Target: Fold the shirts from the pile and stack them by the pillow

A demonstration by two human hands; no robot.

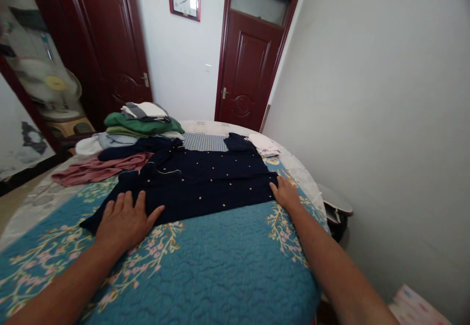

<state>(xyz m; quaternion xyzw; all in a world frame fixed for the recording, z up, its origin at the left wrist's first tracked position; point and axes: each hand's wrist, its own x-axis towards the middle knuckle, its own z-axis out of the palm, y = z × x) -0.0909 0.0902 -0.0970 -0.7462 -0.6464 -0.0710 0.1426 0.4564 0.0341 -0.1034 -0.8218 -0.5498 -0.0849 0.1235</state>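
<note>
A dark navy shirt (205, 180) with small light dots and pale piping at its collar lies spread out sideways on a teal quilted cover (220, 256) with floral sprays. My left hand (125, 220) rests flat on the shirt near its collar end, fingers spread and thumb stretched out to the right. At the opposite end, my right hand (285, 193) touches the shirt's hem corner, its thumb apart from the fingers. Neither hand visibly grips the cloth. Part of the near sleeve is hidden under my left hand.
Folded clothes (145, 127) are stacked at the back left, beside a crumpled pink garment (105, 168). Behind the shirt lie a striped cloth (205, 142) and a folded pale garment (264, 145). A wall (385, 119) runs along the right. Dark red doors (253, 65) stand beyond.
</note>
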